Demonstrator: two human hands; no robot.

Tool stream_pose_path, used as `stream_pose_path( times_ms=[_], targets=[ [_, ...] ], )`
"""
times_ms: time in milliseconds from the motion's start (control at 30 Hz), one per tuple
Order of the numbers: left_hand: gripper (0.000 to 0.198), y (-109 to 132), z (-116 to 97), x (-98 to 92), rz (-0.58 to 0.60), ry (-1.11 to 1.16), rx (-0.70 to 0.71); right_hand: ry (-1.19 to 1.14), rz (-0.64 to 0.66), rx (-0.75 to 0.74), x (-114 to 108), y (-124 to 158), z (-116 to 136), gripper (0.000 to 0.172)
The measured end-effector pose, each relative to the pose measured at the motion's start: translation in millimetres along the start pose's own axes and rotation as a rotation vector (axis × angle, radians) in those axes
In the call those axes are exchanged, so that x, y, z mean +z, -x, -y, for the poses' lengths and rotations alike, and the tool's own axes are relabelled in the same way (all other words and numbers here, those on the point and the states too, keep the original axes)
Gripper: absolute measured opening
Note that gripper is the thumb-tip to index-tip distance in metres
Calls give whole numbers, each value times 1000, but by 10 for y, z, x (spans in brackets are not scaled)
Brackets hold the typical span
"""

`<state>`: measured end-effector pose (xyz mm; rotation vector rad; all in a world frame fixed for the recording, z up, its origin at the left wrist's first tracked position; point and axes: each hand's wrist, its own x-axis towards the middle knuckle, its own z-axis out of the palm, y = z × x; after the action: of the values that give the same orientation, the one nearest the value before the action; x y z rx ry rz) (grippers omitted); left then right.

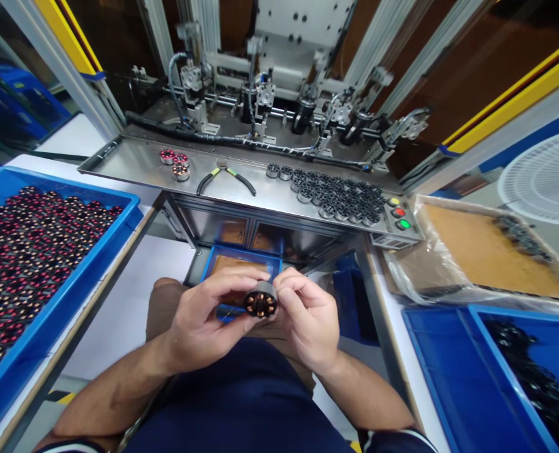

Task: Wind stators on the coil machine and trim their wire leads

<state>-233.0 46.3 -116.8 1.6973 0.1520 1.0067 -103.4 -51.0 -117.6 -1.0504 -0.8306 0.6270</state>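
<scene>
Both hands hold one small round motor stator [260, 302] with copper windings, above my lap. My left hand [204, 324] grips it from the left with thumb and fingers. My right hand [308, 318] pinches its right side. On the steel shelf [133, 167] ahead lie three wound stators [175, 162], a pair of pliers [226, 177] and several bare grey stator cores [336, 192].
A blue bin [48, 251] full of wound stators stands at the left. At the right are a cardboard tray in plastic [487, 251], blue bins [496, 377] with dark parts and a white fan [544, 176]. Yellow, red and green buttons [399, 212] sit on the shelf. A winding machine [284, 94] stands behind.
</scene>
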Motion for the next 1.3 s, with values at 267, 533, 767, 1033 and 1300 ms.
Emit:
stream_pose_path(
  times_ms=[267,533,767,1033,1300],
  targets=[
    [64,-9,-90,26,18,333,-150,443,135,-430,-160,-100,248,8],
    [36,-130,-17,22,366,881,-877,720,323,-733,-313,-153,373,19],
    [24,-91,-48,49,116,805,-808,654,328,-715,-427,-201,321,47],
    [25,-53,-29,47,91,739,-771,560,364,-594,-418,-262,364,40],
    [21,-57,-38,67,59,722,-718,600,323,-539,-337,-203,433,15]
  ],
)
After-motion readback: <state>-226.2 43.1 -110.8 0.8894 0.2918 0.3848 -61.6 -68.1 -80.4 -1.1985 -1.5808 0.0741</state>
